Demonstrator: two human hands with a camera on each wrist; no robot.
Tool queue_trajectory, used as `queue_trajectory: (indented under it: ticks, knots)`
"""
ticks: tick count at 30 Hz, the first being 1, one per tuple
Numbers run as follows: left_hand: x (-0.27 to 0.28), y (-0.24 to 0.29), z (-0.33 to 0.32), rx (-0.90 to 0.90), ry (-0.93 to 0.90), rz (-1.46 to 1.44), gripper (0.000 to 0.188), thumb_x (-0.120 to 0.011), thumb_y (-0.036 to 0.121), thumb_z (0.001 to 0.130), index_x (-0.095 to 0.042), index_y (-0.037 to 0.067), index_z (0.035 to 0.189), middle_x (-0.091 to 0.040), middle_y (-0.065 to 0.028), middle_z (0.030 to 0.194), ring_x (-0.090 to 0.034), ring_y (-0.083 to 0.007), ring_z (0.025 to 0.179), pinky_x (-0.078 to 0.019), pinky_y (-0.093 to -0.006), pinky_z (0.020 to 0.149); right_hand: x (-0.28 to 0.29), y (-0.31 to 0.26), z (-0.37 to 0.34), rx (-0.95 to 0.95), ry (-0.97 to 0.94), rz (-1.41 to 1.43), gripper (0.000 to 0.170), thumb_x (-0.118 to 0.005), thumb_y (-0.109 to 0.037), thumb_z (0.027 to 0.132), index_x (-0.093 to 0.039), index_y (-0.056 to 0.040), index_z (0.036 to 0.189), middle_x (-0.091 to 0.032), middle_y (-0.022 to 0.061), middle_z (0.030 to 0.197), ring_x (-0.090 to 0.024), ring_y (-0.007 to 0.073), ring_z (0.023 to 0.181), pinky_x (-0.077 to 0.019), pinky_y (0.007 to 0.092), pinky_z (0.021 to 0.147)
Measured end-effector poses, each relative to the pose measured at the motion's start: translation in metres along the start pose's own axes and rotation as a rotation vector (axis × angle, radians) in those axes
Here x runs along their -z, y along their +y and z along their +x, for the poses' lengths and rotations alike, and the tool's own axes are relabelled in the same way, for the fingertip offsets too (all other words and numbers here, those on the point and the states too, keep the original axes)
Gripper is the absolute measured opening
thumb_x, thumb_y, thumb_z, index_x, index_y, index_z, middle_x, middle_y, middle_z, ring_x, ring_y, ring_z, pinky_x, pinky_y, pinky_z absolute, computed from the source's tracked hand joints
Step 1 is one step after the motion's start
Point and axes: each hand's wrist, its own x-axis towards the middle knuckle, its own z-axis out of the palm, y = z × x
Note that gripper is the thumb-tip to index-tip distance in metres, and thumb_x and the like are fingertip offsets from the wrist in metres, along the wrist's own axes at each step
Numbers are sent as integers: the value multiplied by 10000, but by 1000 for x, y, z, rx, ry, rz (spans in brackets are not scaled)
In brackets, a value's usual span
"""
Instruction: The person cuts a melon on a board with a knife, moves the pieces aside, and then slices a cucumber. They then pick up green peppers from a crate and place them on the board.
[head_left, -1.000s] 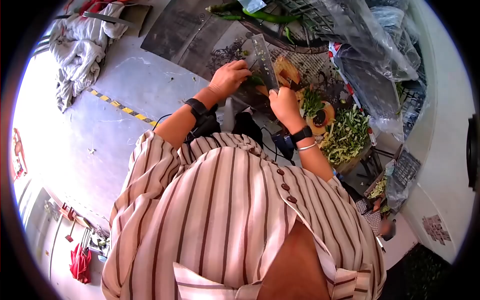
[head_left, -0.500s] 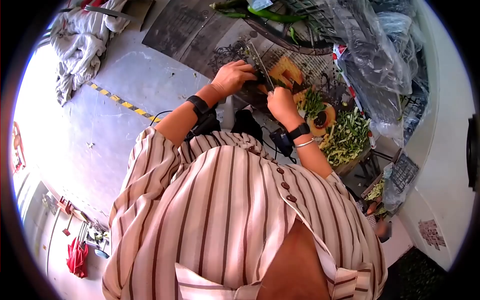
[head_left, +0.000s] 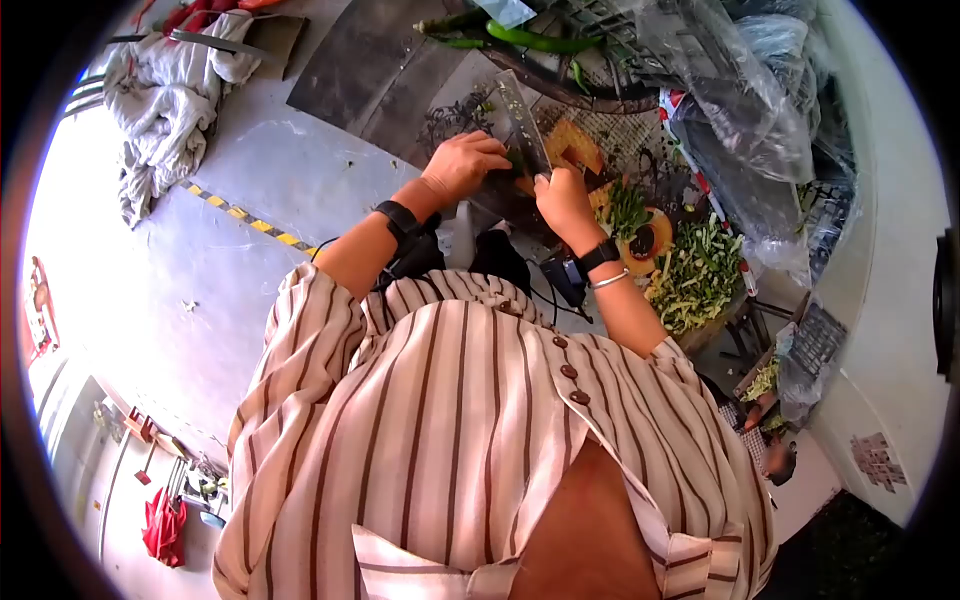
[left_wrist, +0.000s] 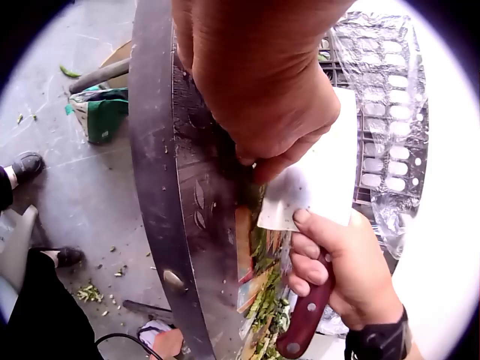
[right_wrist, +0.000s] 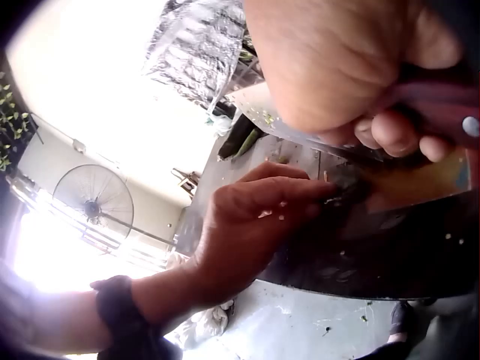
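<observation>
My right hand [head_left: 568, 207] grips a cleaver [head_left: 524, 122] by its red-brown handle [left_wrist: 309, 319], thumb near the base of the blade. Bits of green cling to the broad blade, which points away from me over the table. My left hand [head_left: 464, 165] is just left of the blade, fingers bent down at a dark green vegetable [head_left: 516, 162]. Its fingers hide most of that piece. In the left wrist view the fingertips come right to the side of the blade. Chopped green and pale strips [head_left: 697, 272] lie heaped to the right of my right hand.
Long green peppers [head_left: 543, 38] lie at the table's back by a dark crate [head_left: 640, 55] with clear plastic [head_left: 735, 75] over it. A leafy green bunch [head_left: 626, 205] lies beside the right hand. The dark table edge [left_wrist: 154, 187] curves close to the left hand.
The cleaver turns edge-on half a second ago, then shows its broad side again now. Both hands stay in nearly the same place, the left keeping at the green vegetable.
</observation>
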Motion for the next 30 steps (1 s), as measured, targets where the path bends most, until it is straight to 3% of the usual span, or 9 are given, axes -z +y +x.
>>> queue_trajectory:
  ticks: [15,22,30]
  knots:
    - [-4,0,-4,7,17,-18,254,-546,35,618,-650,122,833,-596,0,898,-546,-211,813,-467,-299,705,-14,-3,2,20,-72,-112,225,-528,-123,766,-570,67,653,-548,280,666,-559,417,679,-454,453,605]
    - [0,-1,-2,-14,9,-7,251,-540,25,623,-645,122,829,-597,-2,889,-553,-210,819,-470,-305,712,-11,-5,21,60,71,-16,243,-543,-140,754,-568,83,661,-539,278,640,-551,422,653,-441,446,594]
    - [0,-2,0,-5,28,0,201,-546,62,654,-646,128,815,-587,16,869,-545,-193,845,-470,-303,709,-2,-7,-3,17,-70,-49,248,-515,-130,775,-562,85,662,-546,268,641,-551,413,637,-445,441,588]
